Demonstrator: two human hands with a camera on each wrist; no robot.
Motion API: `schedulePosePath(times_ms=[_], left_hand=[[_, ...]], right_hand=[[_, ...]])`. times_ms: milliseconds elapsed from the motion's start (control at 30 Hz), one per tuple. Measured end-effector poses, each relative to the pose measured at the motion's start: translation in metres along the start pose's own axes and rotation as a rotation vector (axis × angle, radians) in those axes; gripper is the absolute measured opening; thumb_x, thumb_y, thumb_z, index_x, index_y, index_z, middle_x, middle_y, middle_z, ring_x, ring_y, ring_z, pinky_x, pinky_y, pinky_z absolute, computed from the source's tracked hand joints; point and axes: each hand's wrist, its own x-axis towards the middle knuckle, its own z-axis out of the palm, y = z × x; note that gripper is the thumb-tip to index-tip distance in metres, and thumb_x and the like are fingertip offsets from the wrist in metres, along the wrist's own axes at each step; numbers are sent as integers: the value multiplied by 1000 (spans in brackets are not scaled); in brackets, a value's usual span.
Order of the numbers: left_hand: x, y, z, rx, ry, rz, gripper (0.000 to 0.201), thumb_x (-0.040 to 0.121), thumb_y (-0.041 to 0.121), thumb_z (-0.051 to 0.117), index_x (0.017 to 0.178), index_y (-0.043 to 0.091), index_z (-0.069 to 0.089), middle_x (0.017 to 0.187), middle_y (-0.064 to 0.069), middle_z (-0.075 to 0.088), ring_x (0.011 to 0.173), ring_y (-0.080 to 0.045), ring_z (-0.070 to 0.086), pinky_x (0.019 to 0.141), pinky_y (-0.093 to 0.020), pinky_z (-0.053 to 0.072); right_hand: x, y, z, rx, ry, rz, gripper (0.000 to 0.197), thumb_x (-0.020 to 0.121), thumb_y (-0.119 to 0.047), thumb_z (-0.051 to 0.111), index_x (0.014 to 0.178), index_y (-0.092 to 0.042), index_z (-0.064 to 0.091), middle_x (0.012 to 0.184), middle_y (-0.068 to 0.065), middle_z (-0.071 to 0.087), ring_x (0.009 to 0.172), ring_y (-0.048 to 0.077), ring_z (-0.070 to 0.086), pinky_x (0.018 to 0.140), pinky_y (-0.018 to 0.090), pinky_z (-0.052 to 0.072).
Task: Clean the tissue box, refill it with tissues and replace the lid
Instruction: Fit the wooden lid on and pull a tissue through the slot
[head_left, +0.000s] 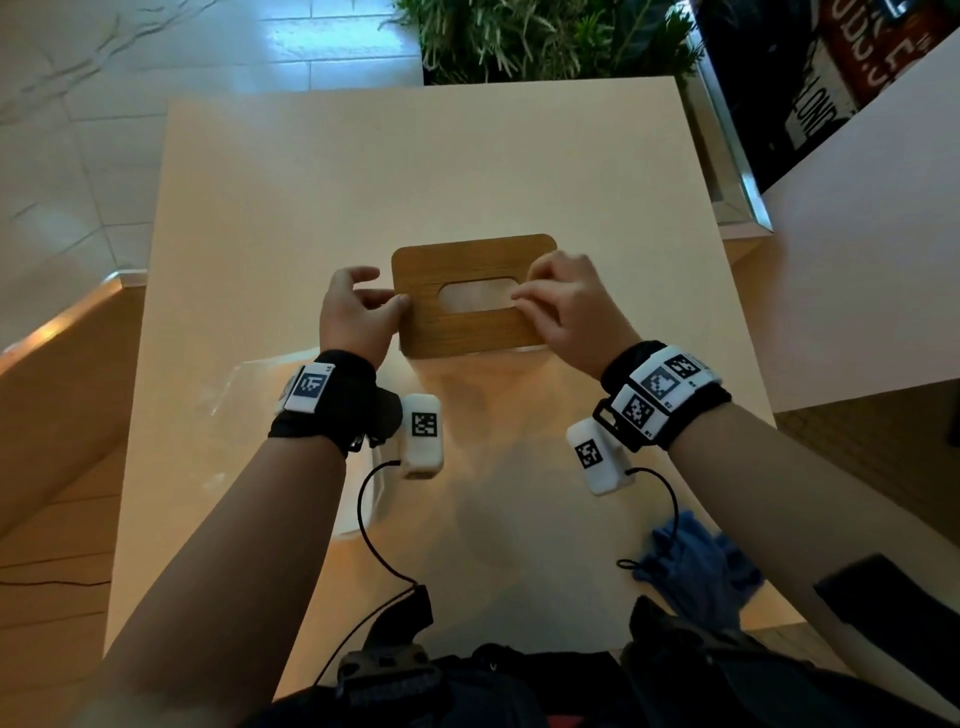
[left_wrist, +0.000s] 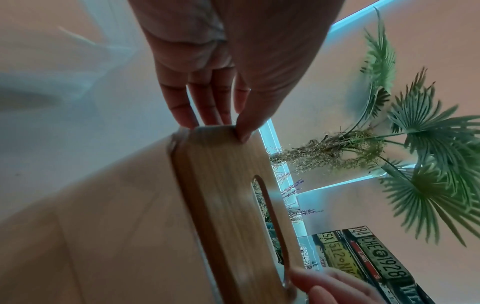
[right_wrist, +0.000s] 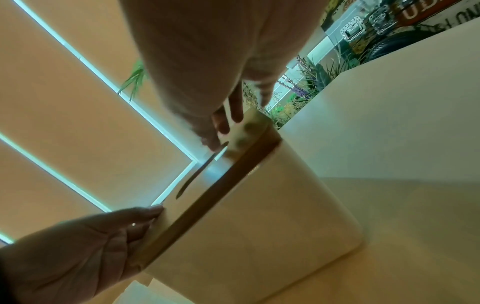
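A wooden lid with an oval slot lies across the top of a white tissue box at the middle of the table. My left hand pinches the lid's left end, thumb on the top face and fingers against the edge. My right hand grips the lid's right part, its fingertips at the slot's right end. In the head view the lid hides the box. I cannot tell what is inside the box.
A blue cloth lies at the table's near right corner. A clear plastic wrapper sits near my left wrist. The beige table has a green plant behind it and a white counter to the right.
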Motion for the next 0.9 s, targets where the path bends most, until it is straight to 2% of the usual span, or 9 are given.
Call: schedulePosePath(times_ms=[67,133,233,300,433,533,600,700,900], left_hand=[[2,0,-1,20,-13,-2,40,83,17,67,120,12,52,100,-7,66,93,-23,66,86,-43,56],[3,1,0,57,-46,15,38,85,16,65,122,10,55,104,-11,67,95,-25,65,86,-44,56],[5,6,1,110,-82,35,37,86,16,62,123,11,59,101,-8,66,97,-27,65,87,-47,55],[6,8,1,149,-94,51,38,87,17,60,125,13,59,98,-5,65,96,-26,65,88,-47,54],[5,10,0,122,-101,59,37,88,12,59,124,8,59,102,-9,67,96,-25,65,90,-44,54],[3,8,0,51,-112,18,32,90,9,56,122,3,59,105,-12,66,95,-23,62,87,-39,54],[4,7,-1,18,-122,-2,32,91,10,57,122,3,59,104,-11,65,94,-23,61,81,-34,53],[6,7,-2,17,-122,7,34,89,12,60,122,5,60,102,-9,66,88,-19,62,73,-25,52],[8,7,-2,19,-69,36,38,84,14,67,121,7,62,100,-6,68,89,-17,64,83,-30,52]], right_hand=[[8,-3,-6,-157,50,48,16,87,-20,62,90,-10,74,105,12,57,97,32,47,90,37,40],[21,-13,-10,-309,-49,73,17,88,-20,60,87,-11,74,115,13,54,103,34,45,89,46,45],[38,-30,-10,-385,-257,198,16,92,-13,52,94,-9,68,126,14,42,109,35,42,84,46,50],[42,-34,-7,-371,-289,293,15,91,-9,49,101,-12,60,128,13,37,108,35,43,82,44,51],[38,-26,-10,-166,-118,357,21,88,-9,50,109,-13,53,124,11,43,104,30,49,83,36,47],[31,-11,-14,114,-1,547,28,90,-9,51,118,-11,53,125,11,49,110,24,52,88,23,38],[22,-4,-13,249,-10,629,33,92,-13,52,125,-10,52,124,9,55,110,21,55,95,27,42],[12,-2,-6,289,9,625,38,92,-12,53,130,-11,52,125,8,56,93,16,58,96,31,47],[5,-1,-3,312,121,594,41,90,-10,55,131,-11,54,123,5,59,84,10,57,91,26,49]])
